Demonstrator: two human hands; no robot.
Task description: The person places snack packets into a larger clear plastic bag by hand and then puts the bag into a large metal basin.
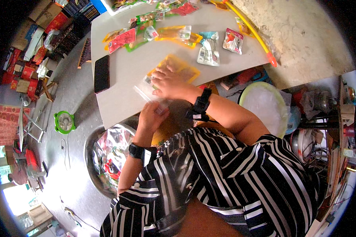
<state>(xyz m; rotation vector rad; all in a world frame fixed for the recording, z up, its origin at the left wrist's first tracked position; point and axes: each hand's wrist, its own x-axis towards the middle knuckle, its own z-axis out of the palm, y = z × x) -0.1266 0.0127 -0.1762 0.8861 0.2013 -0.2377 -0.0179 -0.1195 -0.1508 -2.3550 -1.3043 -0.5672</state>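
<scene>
My left hand (151, 117) is at the table's near edge, its fingers closed on a clear plastic bag (143, 94) whose pale strip sticks out past the fingertips. My right hand (172, 84) lies palm down with spread fingers on flat, yellow-edged snack packets (187, 71). It partly covers the packets, and the bag's lower part blurs into the shadow below the table edge. Beyond, several sealed snack pouches lie on the table, among them a red pouch (122, 40), an orange-yellow pouch (173, 32), a white and teal pouch (208, 49) and a pink and white pouch (233, 41).
A black smartphone (102, 74) lies at the left of the pale table (118, 103). A yellow rod with an orange tip (252, 31) crosses the right side. A metal basin (90, 166) of packets stands by my left arm. A green fan (64, 122) stands on the floor.
</scene>
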